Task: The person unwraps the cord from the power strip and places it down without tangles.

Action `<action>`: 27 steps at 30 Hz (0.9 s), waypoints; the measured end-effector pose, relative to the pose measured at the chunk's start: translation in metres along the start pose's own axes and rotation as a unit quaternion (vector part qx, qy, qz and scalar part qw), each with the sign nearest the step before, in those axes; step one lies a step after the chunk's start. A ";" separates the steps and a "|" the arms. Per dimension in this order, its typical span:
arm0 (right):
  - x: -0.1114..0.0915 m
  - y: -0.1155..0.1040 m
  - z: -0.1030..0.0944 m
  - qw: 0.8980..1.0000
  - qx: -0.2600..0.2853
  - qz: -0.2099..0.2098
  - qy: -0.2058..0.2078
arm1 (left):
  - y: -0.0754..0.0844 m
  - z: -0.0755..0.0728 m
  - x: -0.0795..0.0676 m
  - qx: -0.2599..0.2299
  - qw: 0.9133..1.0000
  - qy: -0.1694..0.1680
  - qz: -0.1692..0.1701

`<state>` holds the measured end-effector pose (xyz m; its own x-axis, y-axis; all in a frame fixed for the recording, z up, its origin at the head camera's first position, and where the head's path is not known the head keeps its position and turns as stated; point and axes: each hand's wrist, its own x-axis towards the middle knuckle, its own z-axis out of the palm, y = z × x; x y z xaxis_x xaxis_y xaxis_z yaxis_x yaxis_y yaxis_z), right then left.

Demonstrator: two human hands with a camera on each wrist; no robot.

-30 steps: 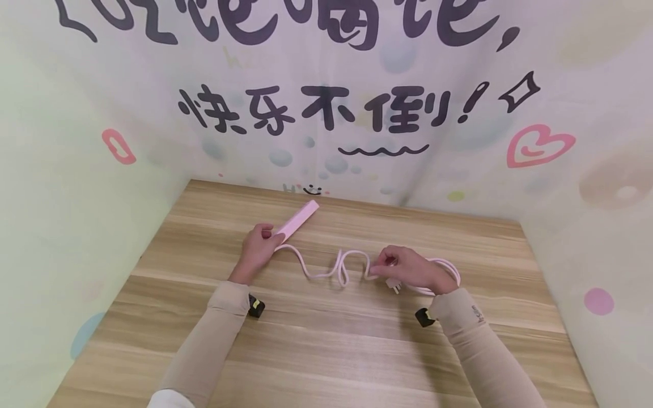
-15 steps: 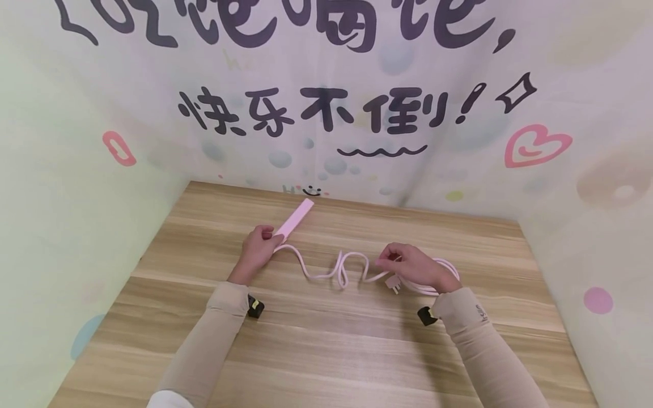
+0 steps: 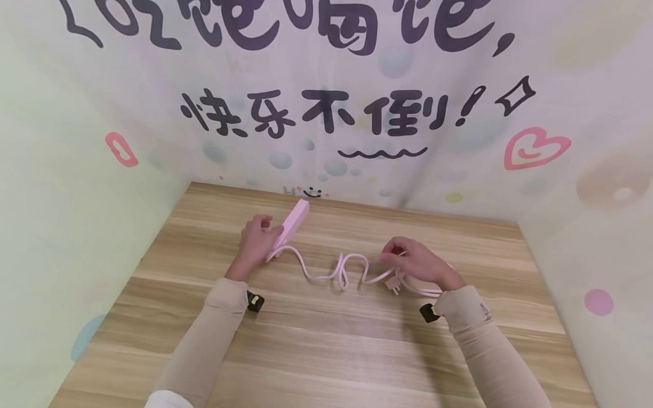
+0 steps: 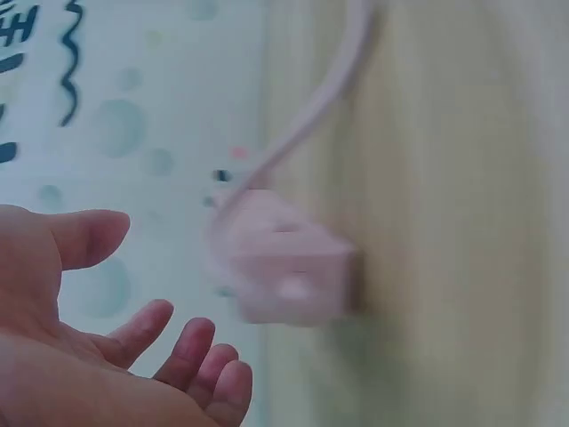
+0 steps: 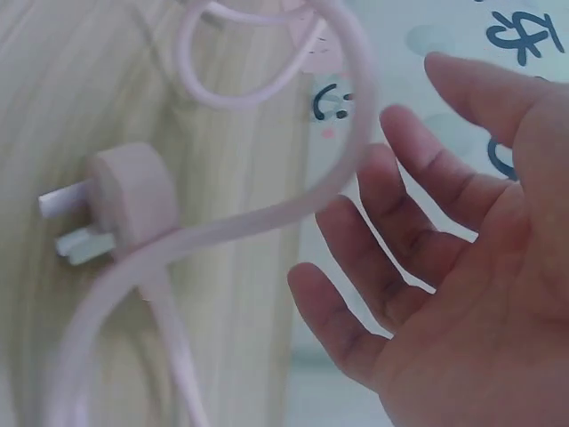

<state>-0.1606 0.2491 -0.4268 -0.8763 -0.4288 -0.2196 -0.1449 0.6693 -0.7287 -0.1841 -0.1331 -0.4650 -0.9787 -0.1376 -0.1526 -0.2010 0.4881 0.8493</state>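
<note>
A pink power strip (image 3: 296, 218) lies slanted on the table at the back left. My left hand (image 3: 255, 242) is beside its near end, and in the left wrist view the thumb and fingers are spread apart, with the blurred strip (image 4: 293, 280) beyond them. From that end a pink cord (image 3: 321, 277) runs rightward in loose bends. My right hand (image 3: 417, 262) hovers over the cord's right part, its fingers relaxed and holding nothing in the right wrist view. Below it lies the three-pin plug (image 5: 138, 196), close to a loop of cord. Part of the coil is hidden under the right hand.
The wood-grain table (image 3: 326, 351) ends at a printed cloth backdrop (image 3: 326, 130) behind, with more cloth on both sides. Small black wrist cameras, such as the left one (image 3: 255, 301), sit at both cuffs.
My left hand has let go of the power strip, which has swung a little to the left and rolled. My right hand has released the cord and lifted slightly away.
</note>
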 end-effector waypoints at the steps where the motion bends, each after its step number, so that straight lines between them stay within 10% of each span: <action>1: 0.000 -0.001 -0.001 1.000 -0.002 -0.008 0.011 | 0.005 -0.002 -0.001 0.000 1.000 0.010 0.013; 12: -0.001 -0.031 -0.026 0.985 -0.012 -0.048 0.163 | 0.080 -0.027 -0.026 0.058 0.963 0.138 0.223; 27: 0.035 -0.046 -0.022 0.943 -0.150 -0.048 0.292 | 0.109 0.015 -0.015 0.254 0.918 0.145 0.267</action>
<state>-0.1945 0.2164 -0.3871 -0.9431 -0.1479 0.2976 -0.2841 0.8236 -0.4908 -0.1917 -0.0650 -0.3772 -0.9058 0.0517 0.4206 0.2393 0.8815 0.4070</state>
